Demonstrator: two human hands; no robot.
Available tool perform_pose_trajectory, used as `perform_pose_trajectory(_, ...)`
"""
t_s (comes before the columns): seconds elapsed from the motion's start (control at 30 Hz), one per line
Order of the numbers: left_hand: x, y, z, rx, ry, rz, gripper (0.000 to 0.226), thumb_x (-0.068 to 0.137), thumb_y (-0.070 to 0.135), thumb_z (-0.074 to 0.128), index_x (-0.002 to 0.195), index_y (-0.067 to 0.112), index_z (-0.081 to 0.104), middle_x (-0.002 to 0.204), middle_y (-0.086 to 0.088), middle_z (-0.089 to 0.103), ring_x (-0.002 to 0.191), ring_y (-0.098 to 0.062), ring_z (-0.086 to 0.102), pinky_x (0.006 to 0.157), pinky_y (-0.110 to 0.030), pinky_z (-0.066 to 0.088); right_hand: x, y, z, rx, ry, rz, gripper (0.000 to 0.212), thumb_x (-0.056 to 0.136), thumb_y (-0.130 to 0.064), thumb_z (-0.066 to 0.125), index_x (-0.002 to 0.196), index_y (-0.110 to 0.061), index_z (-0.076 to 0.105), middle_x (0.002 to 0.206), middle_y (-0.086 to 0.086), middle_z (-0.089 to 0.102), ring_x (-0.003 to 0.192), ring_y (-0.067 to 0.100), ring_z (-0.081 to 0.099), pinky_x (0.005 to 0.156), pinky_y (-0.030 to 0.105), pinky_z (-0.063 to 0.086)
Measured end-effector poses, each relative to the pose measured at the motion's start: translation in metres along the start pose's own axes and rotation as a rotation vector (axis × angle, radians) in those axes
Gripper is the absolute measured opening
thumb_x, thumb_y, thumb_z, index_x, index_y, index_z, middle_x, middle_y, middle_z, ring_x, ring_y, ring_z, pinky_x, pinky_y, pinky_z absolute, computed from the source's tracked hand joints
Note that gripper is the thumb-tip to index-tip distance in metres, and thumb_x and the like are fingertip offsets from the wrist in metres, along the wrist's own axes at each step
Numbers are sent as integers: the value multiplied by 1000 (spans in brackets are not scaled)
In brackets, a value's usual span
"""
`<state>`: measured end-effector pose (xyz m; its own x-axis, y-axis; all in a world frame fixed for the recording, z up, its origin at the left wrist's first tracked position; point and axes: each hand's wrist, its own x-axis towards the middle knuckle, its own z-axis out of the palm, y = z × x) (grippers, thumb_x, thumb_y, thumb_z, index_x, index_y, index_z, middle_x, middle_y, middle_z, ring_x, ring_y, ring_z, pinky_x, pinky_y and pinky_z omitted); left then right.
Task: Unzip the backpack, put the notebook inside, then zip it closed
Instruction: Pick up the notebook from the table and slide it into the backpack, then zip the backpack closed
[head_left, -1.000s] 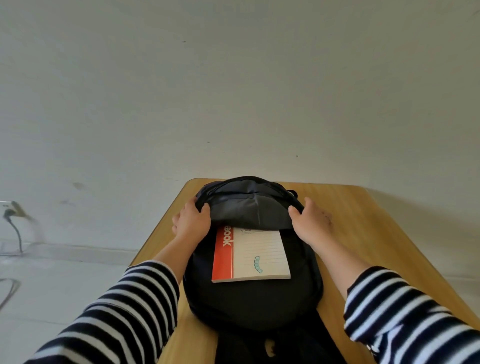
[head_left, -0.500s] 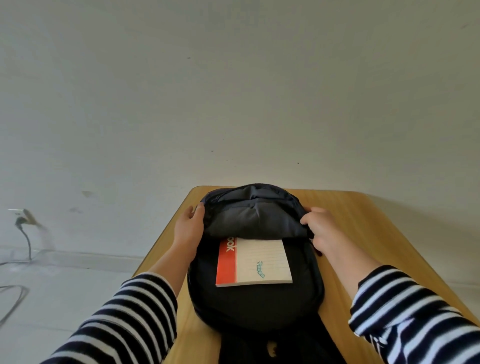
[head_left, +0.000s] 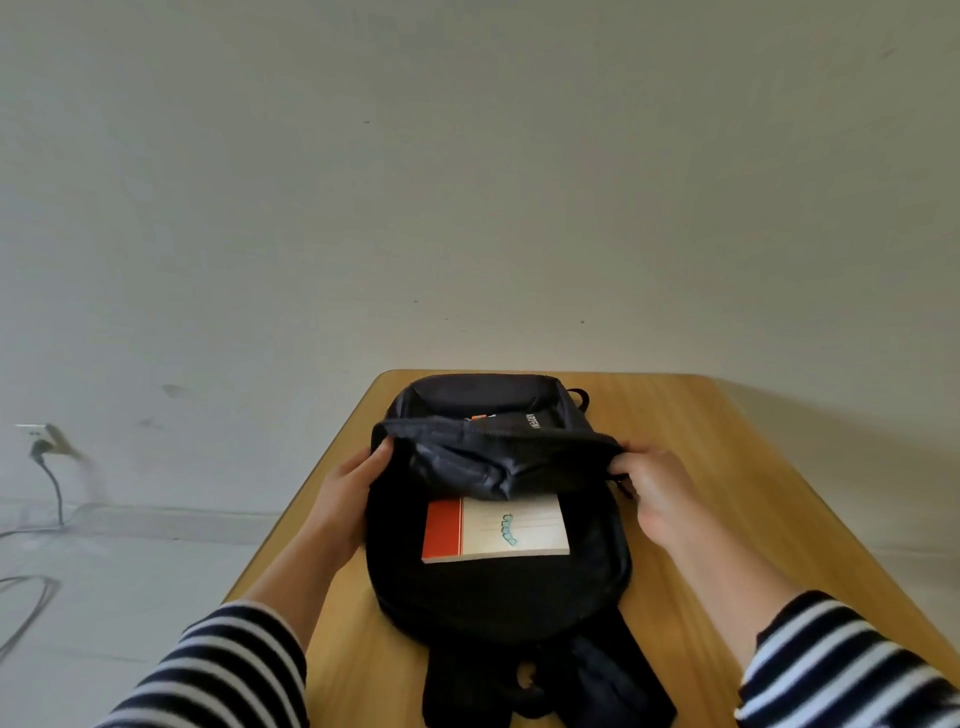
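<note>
Table (head_left: 727, 467): against the wall (head_left: 467, 182); floor (head_left: 104, 597) to its left.
Backpack (head_left: 493, 597): flat on the table, left of centre, top end toward the wall, straps (head_left: 597, 675) at the near edge.
Flap (head_left: 493, 457): folded across the backpack's upper part, over the far edge of the notebook.
Notebook (head_left: 498, 530): on the backpack's lower panel, near part uncovered.
Left hand (head_left: 348, 493): at the backpack's left side, touching the flap's left end.
Right hand (head_left: 654, 493): at the right side, gripping the flap's right end.
Socket (head_left: 39, 434): on the wall, far left, cable (head_left: 54, 488) down to the floor.
</note>
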<state>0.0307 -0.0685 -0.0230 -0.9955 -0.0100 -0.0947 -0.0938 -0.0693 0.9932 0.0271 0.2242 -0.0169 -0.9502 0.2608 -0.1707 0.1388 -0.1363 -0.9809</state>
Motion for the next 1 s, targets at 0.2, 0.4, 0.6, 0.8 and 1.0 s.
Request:
perform_pose_trajectory(0.2,-14,-10,-22,178,-64,159,42,76,49,48,93,18,71,96,-1,71,102,-24,59,89,-32,44,-13,14,-17,-163,-134,-133,51,76,21,43,62,-17,74,81,6,71,87,21,61,76,29,46)
perform_pose_trajectory(0.4,-19,-16,-40,435,-217,222,59,81,34,23,71,13,78,107,0,71,108,-14,58,105,-32,36,-18,15,-32,-352,-189,-200,60,75,22,34,48,-18,69,79,4,70,90,17,60,87,25,41)
perform_pose_trajectory(0.6,-17,2,-25,677,-163,234,54,59,50,35,49,9,69,94,15,69,96,0,53,107,-40,31,-10,11,-39,-405,-127,-174,45,80,14,40,53,-13,64,81,5,68,99,21,59,88,26,37)
perform_pose_trajectory(0.8,11,19,42,914,-104,432,24,73,52,46,66,43,68,92,24,66,105,-11,57,99,-52,41,7,17,-33,-606,-22,-162,46,86,4,44,122,-22,57,124,-3,56,124,22,47,98,34,42)
perform_pose_trajectory(1.0,15,10,143,1054,-257,317,42,79,60,48,110,37,64,120,8,63,121,-24,49,101,-49,42,20,24,-19,-1140,-11,-208,32,89,-30,44,113,-29,64,122,2,63,117,27,52,102,40,30)
